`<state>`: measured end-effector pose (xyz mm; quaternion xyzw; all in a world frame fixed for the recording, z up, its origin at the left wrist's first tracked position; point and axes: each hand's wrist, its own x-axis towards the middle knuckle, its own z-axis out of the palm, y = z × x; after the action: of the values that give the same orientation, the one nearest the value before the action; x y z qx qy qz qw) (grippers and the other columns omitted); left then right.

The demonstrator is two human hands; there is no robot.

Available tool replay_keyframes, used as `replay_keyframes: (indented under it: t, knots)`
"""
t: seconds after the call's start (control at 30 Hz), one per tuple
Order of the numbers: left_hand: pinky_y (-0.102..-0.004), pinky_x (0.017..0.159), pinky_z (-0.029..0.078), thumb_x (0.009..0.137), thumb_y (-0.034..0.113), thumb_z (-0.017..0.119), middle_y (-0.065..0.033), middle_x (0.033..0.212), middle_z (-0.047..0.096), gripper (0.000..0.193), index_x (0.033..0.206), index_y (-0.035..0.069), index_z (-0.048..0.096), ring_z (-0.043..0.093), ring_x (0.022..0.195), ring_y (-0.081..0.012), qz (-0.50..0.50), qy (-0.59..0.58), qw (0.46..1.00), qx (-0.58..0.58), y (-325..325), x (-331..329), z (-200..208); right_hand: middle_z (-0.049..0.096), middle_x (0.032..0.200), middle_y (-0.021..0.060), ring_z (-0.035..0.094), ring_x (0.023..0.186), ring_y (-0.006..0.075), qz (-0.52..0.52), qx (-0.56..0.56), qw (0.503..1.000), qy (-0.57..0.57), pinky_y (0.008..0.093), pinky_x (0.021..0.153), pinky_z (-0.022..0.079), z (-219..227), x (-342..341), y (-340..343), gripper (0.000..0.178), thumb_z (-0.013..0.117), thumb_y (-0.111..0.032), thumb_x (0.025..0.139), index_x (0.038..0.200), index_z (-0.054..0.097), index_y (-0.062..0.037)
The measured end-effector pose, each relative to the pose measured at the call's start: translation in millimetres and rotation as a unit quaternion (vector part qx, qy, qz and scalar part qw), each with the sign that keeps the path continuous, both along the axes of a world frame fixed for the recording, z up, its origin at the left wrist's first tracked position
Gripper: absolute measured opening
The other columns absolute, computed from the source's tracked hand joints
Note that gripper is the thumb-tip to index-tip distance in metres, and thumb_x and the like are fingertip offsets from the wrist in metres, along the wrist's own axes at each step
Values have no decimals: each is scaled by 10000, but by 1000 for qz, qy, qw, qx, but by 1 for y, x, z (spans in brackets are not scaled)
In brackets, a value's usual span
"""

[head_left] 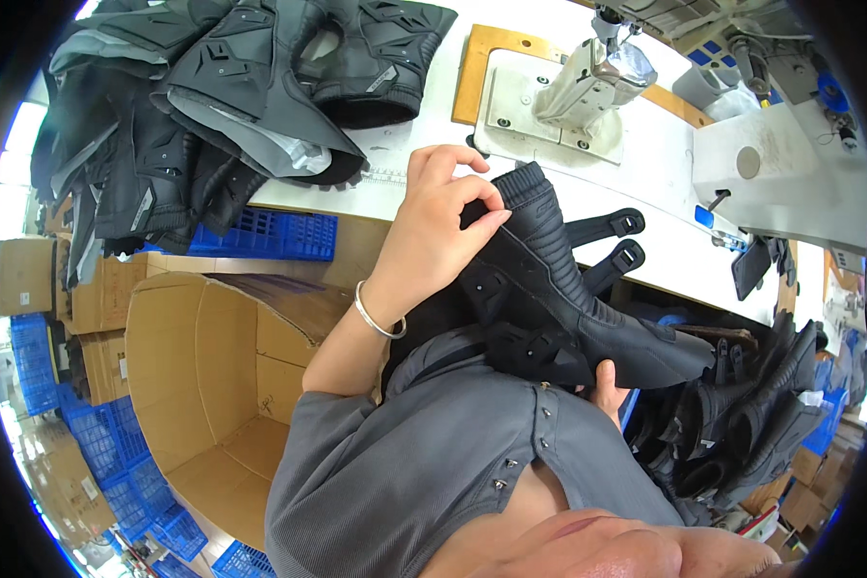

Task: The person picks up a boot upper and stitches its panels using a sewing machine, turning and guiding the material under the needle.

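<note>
A black boot [588, 308] lies slanted across my lap, its ribbed cuff up toward the table and its toe toward the right. Two straps with buckles [615, 246] stick out from its far side. Beside the cuff, my left hand [438, 222] has thumb and forefinger pinched together. Whatever the pinch may hold is too small to make out. From beneath, near the front of the foot, my right hand [607, 393] supports the boot. Only its thumb and part of the palm show; the other fingers are hidden.
Black and grey boot uppers [231, 96] are heaped on the white table [385, 159] at the far left. A sewing machine [588, 87] stands beyond the boot. An open cardboard box [212, 366] is at my left, near blue crates [125, 443]. More black boots [732, 414] fill the right side.
</note>
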<state>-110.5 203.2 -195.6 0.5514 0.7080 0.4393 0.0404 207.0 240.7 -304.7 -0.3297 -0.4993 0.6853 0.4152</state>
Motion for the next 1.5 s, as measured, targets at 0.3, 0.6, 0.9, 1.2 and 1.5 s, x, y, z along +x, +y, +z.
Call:
replay_keyframes:
  t: [0.3,0.6,0.9,1.2,1.5]
  knots:
    - [-268,838,489,793,2,663,-38,1135,486,60,789,36,613,513,1060,-144,-33,-375,926,-2,-5,-15,-11,573,1131,108,601,839,169,18,7,1000,-16,214,520,467,-13,5,7,437,608,-211,879,1246,471,-16]
    - [-343,975,372,786,0,660,-59,1108,519,57,783,32,613,524,1095,-186,-27,-444,893,70,-8,-19,-25,576,824,91,538,547,152,18,-3,999,-28,255,437,445,1,-7,8,308,569,-167,898,1143,497,6]
    - [-291,947,395,802,-5,652,-72,1101,536,49,800,26,614,512,1086,-163,-55,-572,809,123,-12,-24,-26,608,884,122,561,565,161,16,-12,999,-38,261,447,454,4,-10,10,302,548,-164,911,1149,486,12]
    - [-256,905,415,861,13,582,-80,1097,571,204,1063,-8,560,560,1001,-152,-42,-481,874,56,-12,-10,-11,612,870,124,554,539,160,14,4,999,-42,255,450,451,14,-14,10,280,539,-146,913,1141,498,11]
    - [-311,864,409,872,73,480,-138,964,604,262,1074,-89,515,535,890,-176,-304,-450,769,337,-21,24,29,595,997,133,565,706,187,-27,43,991,-127,284,529,444,40,-120,75,332,530,-156,900,1193,500,-3]
